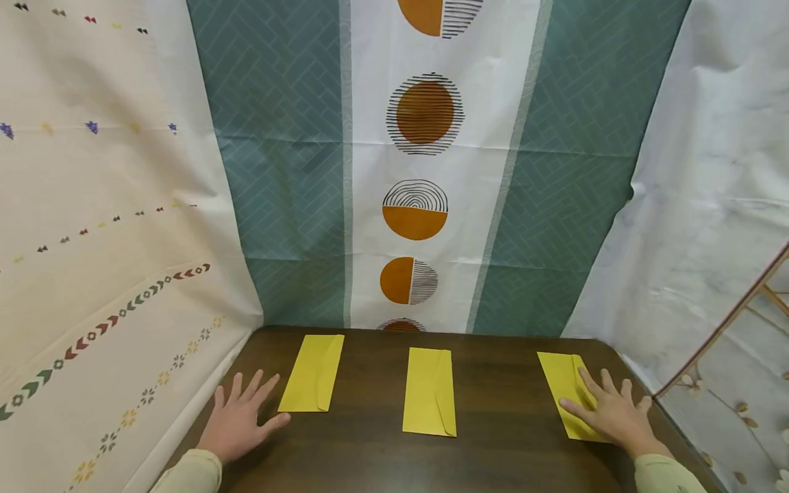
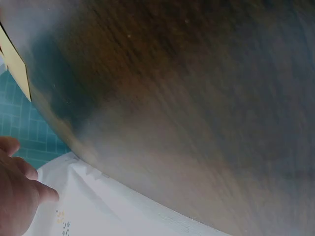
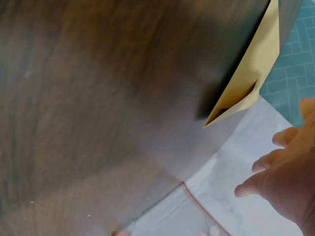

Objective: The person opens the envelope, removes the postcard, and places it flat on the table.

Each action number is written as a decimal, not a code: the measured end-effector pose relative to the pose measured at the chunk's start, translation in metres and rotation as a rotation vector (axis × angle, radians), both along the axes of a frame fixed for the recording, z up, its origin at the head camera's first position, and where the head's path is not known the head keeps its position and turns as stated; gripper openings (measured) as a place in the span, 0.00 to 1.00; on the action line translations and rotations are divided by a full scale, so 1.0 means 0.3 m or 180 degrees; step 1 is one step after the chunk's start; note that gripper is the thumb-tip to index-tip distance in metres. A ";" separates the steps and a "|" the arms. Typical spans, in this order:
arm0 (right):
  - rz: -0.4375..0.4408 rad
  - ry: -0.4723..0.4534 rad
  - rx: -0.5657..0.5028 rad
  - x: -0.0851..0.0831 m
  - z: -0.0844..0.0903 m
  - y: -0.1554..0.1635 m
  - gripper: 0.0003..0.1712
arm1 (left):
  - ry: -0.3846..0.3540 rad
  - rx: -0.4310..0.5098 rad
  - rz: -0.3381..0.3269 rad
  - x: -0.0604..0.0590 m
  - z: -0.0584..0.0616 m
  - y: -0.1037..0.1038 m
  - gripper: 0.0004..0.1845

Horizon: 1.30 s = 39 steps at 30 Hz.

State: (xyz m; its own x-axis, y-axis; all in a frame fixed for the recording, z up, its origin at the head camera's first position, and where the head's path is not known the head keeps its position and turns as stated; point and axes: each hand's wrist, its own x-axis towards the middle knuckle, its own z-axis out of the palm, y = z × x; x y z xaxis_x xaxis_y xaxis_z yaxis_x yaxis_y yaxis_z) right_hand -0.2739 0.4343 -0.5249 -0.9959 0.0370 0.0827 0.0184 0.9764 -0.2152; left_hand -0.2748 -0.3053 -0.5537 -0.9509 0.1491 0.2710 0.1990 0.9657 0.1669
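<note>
Three yellow envelopes lie apart on a dark wooden table (image 1: pixel 370 452). The left envelope (image 1: pixel 311 373) is slightly slanted, the middle envelope (image 1: pixel 429 390) nearly straight, and the right envelope (image 1: pixel 564 383) leans the other way. My left hand (image 1: pixel 239 418) is spread with straight fingers beside the left envelope, its thumb near the lower corner. Fingers spread, my right hand (image 1: pixel 616 414) overlaps the right envelope in the head view and hides part of it. In the right wrist view, a flap on the envelope (image 3: pixel 251 69) stands a little raised, apart from the hand (image 3: pixel 290 167). Neither hand holds anything.
A green and white patterned cloth (image 1: pixel 296 171) hangs behind the table's far edge. Cream cloth with printed motifs (image 1: pixel 111 239) runs along the left side, and a white marbled cloth (image 1: pixel 696 205) along the right.
</note>
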 end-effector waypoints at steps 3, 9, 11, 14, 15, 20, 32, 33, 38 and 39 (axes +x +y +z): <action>0.0020 0.0041 -0.0005 -0.002 0.005 -0.009 0.58 | 0.0044 -0.0008 -0.0034 -0.012 0.003 0.003 0.50; 0.0140 0.0083 0.0020 -0.026 -0.001 -0.074 0.58 | 0.0024 -0.0044 0.0005 0.022 0.026 -0.024 0.49; 0.0193 0.0121 0.0026 -0.036 -0.007 -0.097 0.58 | 0.0006 -0.0049 0.0038 0.039 0.029 -0.038 0.49; 0.0213 0.0204 0.0066 -0.041 -0.010 -0.114 0.58 | 0.0000 -0.0052 0.0026 0.043 0.027 -0.042 0.49; 0.0212 0.0220 0.0075 -0.039 -0.009 -0.116 0.58 | -0.0001 -0.0046 0.0010 0.041 0.027 -0.038 0.49; 0.0265 0.0286 0.0087 -0.034 0.007 -0.144 0.57 | -0.0011 -0.0006 -0.0048 0.029 0.025 -0.006 0.48; 0.0511 0.0515 -0.0250 -0.063 0.033 -0.317 0.35 | 0.0063 0.0011 -0.0107 -0.015 0.044 0.074 0.30; 0.0528 0.0545 -0.0256 -0.064 0.033 -0.335 0.33 | 0.0096 0.0017 -0.0112 -0.021 0.039 0.078 0.29; 0.0638 0.0599 -0.0325 -0.074 0.027 -0.429 0.28 | 0.0258 0.0024 -0.0131 -0.052 0.007 0.100 0.27; 0.0654 0.0591 -0.0334 -0.078 0.025 -0.448 0.28 | 0.0258 0.0035 -0.0123 -0.059 0.000 0.105 0.27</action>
State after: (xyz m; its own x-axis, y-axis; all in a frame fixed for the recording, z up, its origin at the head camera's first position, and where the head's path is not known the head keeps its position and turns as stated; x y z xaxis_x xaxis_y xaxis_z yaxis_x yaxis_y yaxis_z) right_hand -0.2974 0.3000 -0.5175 -0.9516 -0.1458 0.2706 -0.2264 0.9278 -0.2964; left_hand -0.2924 -0.2739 -0.5538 -0.9194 0.1819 0.3486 0.2493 0.9552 0.1592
